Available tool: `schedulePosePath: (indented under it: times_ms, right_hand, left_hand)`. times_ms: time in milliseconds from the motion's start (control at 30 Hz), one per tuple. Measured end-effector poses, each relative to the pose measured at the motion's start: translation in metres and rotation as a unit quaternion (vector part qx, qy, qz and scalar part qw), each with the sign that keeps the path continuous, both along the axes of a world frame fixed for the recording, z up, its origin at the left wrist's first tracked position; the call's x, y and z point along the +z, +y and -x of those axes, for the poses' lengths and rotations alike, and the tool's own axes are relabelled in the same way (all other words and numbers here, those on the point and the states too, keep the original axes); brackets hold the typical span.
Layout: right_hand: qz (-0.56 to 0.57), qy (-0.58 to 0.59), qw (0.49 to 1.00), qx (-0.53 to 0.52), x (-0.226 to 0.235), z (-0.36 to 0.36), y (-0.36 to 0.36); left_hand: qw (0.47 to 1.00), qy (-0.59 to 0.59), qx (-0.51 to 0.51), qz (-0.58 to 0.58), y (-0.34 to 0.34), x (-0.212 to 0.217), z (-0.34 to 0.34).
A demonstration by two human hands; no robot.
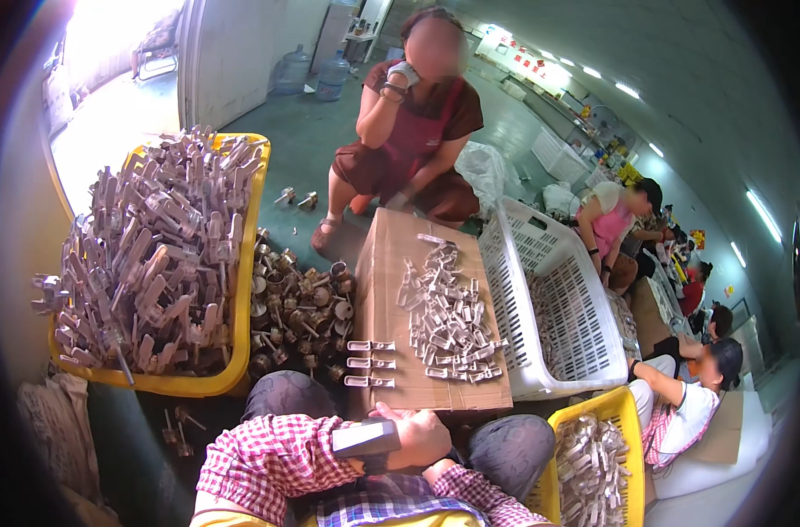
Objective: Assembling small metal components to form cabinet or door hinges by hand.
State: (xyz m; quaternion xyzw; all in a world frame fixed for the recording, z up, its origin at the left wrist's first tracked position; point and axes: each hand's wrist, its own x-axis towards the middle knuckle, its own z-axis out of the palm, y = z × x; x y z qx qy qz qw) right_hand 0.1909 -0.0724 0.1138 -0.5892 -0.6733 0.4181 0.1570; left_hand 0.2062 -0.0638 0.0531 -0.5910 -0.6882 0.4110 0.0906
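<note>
My left hand (422, 438), with a dark device strapped at the wrist, rests curled at the near edge of a cardboard box (378, 285). Most of its fingers are turned out of sight, so anything inside them is hidden. Crossing beneath it, my right hand (439, 472) shows only a small part, its fingers covered. On the box top lies a loose pile of silvery metal clamp-like pieces (452, 321). To the left of the pile, three similar pieces (370, 364) lie in a neat column, apart from both hands.
A yellow crate (257, 206) heaped with metal handled parts stands left, beside piled round metal fittings (299, 307). Right are a white slotted basket (584, 338) and a smaller yellow crate (635, 448) of pieces. A person (417, 123) squats opposite; others work along the right.
</note>
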Motion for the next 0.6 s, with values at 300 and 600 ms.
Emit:
schedulePosePath:
  times_ms: [300,600]
  right_hand:
    - [-0.001,-0.021,0.996,0.088,-0.013,-0.016,-0.003]
    - [0.143,0.071,0.984,-0.076,0.003,-0.006,-0.002]
  left_hand:
    - [0.999,-0.035,0.002,-0.007,-0.001,-0.001,-0.003]
    - [0.998,-0.057,-0.006,-0.006,0.003,0.001,-0.003]
